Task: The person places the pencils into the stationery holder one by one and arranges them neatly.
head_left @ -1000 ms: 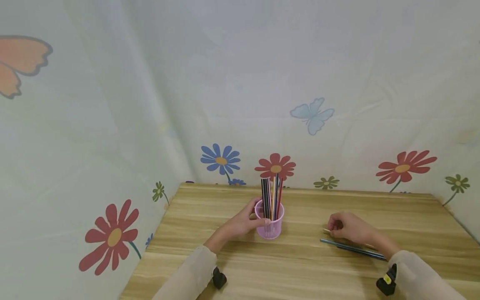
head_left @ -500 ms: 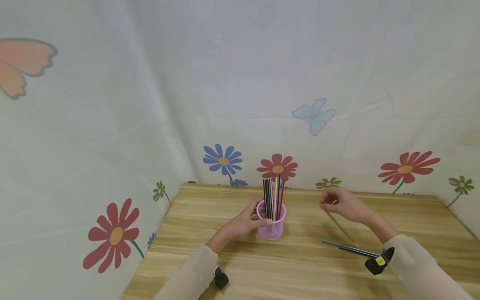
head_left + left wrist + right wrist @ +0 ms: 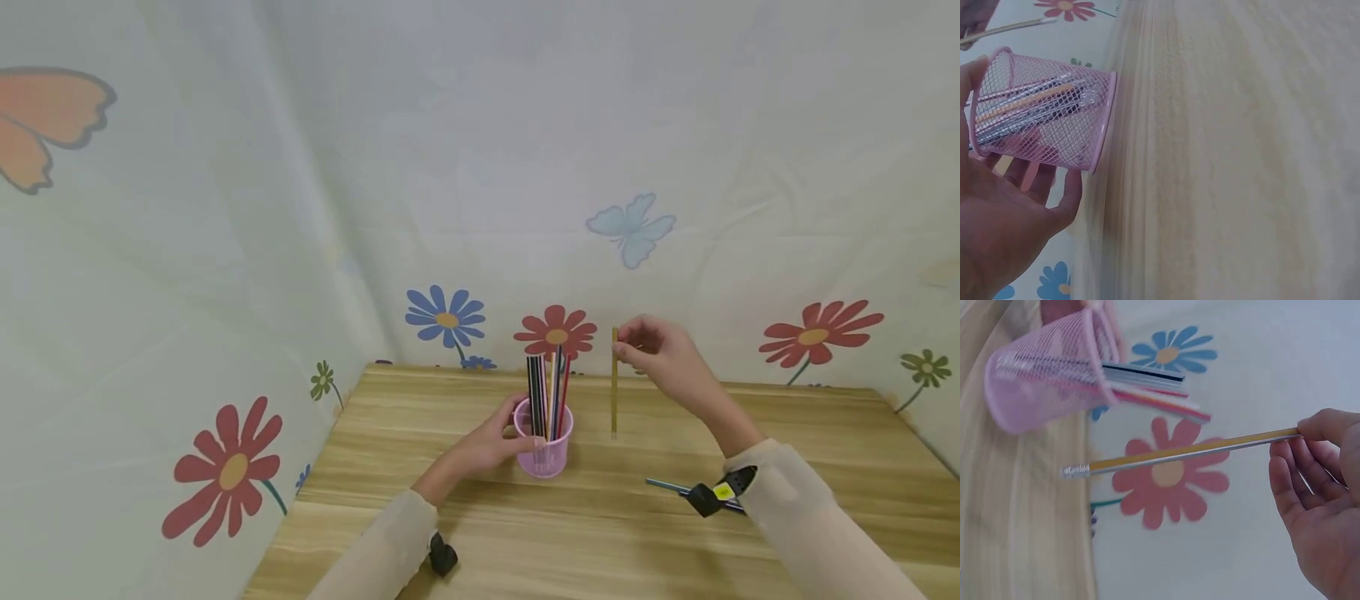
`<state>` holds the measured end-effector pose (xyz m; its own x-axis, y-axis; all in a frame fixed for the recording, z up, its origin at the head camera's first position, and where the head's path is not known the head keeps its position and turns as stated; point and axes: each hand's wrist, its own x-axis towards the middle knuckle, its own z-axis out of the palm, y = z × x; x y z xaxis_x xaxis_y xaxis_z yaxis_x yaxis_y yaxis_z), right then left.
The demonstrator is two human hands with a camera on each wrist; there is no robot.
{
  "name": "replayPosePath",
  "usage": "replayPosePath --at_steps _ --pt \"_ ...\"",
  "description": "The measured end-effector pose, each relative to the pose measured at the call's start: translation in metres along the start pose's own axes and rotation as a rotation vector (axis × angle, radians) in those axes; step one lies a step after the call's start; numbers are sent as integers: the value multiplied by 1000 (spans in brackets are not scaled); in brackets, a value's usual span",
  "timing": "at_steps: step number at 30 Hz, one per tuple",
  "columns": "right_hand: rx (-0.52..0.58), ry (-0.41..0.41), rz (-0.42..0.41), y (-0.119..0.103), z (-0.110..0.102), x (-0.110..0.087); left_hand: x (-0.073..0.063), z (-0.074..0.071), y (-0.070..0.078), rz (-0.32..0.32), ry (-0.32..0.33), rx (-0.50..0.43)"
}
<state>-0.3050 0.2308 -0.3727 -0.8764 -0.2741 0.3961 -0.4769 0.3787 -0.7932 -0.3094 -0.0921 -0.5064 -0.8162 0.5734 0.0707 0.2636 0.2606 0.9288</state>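
A pink mesh pencil cup [image 3: 551,461] stands upright on the table, and my left hand [image 3: 478,450] grips its side from the left. Several pencils [image 3: 534,396], black-striped, red, blue and orange among them, rise out of the cup. To the right of it my right hand [image 3: 671,360] pinches a yellow pencil [image 3: 614,387] near its upper end, between thumb and fingertips. The pencil hangs almost vertical above the table, its silvery end down. In the right wrist view that silver tip [image 3: 1076,470] lies below the cup's side, apart from it.
Blue and dark pencils [image 3: 663,484] lie on the wooden table [image 3: 585,542] at the right, partly covered by the right wrist's black camera [image 3: 705,500]. A cloth with printed flowers and butterflies [image 3: 480,167] hangs behind the table and at its left.
My right hand has picked the yellow pencil up from the table, moved it up and left towards the cup, and it now hangs upright. The left hand has stayed on the cup.
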Motion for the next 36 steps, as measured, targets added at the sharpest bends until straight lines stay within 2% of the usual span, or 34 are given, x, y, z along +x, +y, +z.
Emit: replayPosePath --at_steps 4,7,12,17,25,36 --pt "72 62 -4 -18 6 6 1 -1 1 -1 -1 9" --pt "179 107 0 -28 12 11 1 -1 1 -9 -2 1" --pt "328 162 3 -32 26 20 1 -3 0 -15 0 -1" --pt "321 168 23 -25 44 25 2 -3 -2 -6 1 0" --pt "330 131 81 -11 68 22 2 -3 -5 5 -1 -10" --pt "255 82 154 5 86 15 3 -1 -2 14 -14 -39"
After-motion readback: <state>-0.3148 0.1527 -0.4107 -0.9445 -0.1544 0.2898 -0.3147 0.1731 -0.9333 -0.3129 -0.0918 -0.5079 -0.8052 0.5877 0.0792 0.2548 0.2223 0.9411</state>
